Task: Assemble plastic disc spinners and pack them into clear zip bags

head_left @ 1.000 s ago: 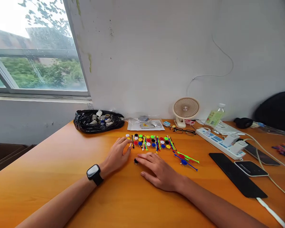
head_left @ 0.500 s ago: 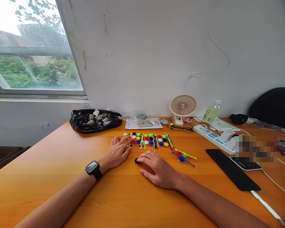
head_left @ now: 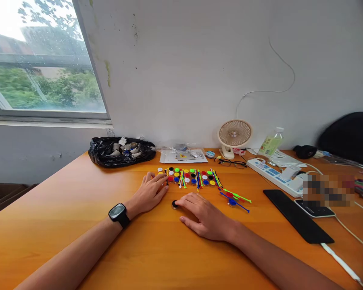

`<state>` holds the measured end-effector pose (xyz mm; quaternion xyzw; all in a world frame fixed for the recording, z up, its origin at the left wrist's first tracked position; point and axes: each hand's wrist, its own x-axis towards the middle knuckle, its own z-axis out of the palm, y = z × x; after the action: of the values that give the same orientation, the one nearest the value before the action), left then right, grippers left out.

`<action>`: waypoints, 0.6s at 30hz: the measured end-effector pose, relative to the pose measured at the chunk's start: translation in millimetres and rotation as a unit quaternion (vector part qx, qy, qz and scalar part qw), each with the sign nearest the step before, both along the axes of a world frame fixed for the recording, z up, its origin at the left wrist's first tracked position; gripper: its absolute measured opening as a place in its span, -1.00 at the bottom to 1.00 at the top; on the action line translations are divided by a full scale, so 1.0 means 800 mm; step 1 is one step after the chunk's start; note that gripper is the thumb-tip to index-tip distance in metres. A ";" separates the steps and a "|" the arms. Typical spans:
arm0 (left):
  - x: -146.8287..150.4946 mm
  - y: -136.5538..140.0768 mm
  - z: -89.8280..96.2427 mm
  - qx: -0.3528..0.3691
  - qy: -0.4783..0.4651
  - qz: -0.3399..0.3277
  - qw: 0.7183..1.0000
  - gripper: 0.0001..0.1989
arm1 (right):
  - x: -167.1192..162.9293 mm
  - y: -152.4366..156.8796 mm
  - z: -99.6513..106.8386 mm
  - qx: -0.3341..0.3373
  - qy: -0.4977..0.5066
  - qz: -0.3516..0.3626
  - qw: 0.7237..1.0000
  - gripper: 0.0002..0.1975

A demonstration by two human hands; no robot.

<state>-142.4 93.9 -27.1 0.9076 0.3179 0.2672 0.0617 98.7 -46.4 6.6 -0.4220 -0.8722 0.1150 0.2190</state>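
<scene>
Black disc [head_left: 174, 204] touched by right hand [head_left: 201, 216]

The round disc is laid face upward on the wood-grained table [head_left: 145, 255]; the right thumb is held apart. Whether anything is pinched by the left hand [head_left: 148, 192], beside coloured discs [head_left: 187, 176], cannot be told. The bottle label [head_left: 271, 146] is too small to be read.

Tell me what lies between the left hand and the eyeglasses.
In the head view, groups of coloured discs alternate with bundles of thin arrows between the left hand and the eyeglasses.
</scene>
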 end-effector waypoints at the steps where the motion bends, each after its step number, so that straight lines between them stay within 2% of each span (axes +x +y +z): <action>1: 0.000 0.000 0.000 0.001 -0.002 -0.001 1.000 -0.56 | 0.000 0.000 0.000 -0.001 -0.001 -0.001 1.000 -0.62; 18: 0.000 0.000 0.002 -0.004 0.007 -0.006 1.000 -0.61 | 0.000 -0.003 0.003 -0.008 -0.021 -0.001 1.000 -0.60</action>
<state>-142.3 94.2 -25.6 0.9113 0.3134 0.2590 0.0643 99.1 -48.6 9.4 -0.4264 -0.8754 0.1130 0.1977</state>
